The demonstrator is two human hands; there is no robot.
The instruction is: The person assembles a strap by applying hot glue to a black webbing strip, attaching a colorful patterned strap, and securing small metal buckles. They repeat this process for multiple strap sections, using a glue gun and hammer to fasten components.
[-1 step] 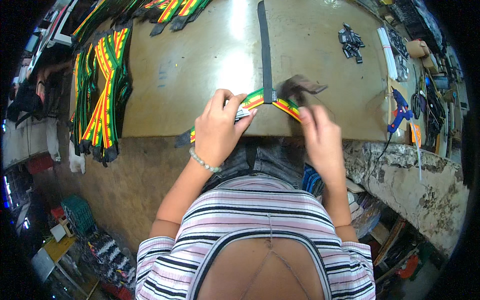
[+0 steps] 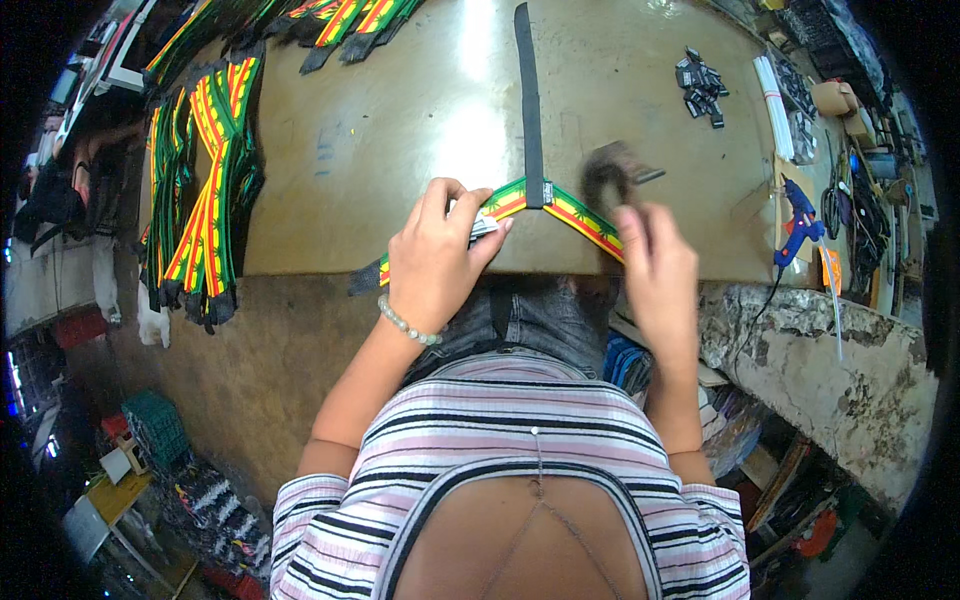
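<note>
A striped green, yellow and red strap (image 2: 583, 225) with leaf shapes bends into an upside-down V at the table's near edge. A black strip (image 2: 532, 110) runs away from its peak, where a small black label (image 2: 547, 193) sits. My left hand (image 2: 440, 235) lies over the left leg, fingers closed on small white pieces (image 2: 484, 228). That leg's black end (image 2: 367, 279) sticks out past the hand. My right hand (image 2: 660, 265), blurred, is closed at the right leg's lower part. A dark curled piece (image 2: 608, 172), smeared by motion, rises beside its fingertips; where it joins is unclear.
Crossed striped straps (image 2: 212, 180) lie piled at the left, with more at the far left edge. Small black labels (image 2: 702, 88) are heaped at the far right. A blue glue gun (image 2: 800, 225) and white sticks (image 2: 773, 105) lie along the right side of the table (image 2: 400, 130).
My right hand has shifted slightly right, and more of the strap's right leg shows. The dark curled piece has moved right too. My left hand has stayed in place.
</note>
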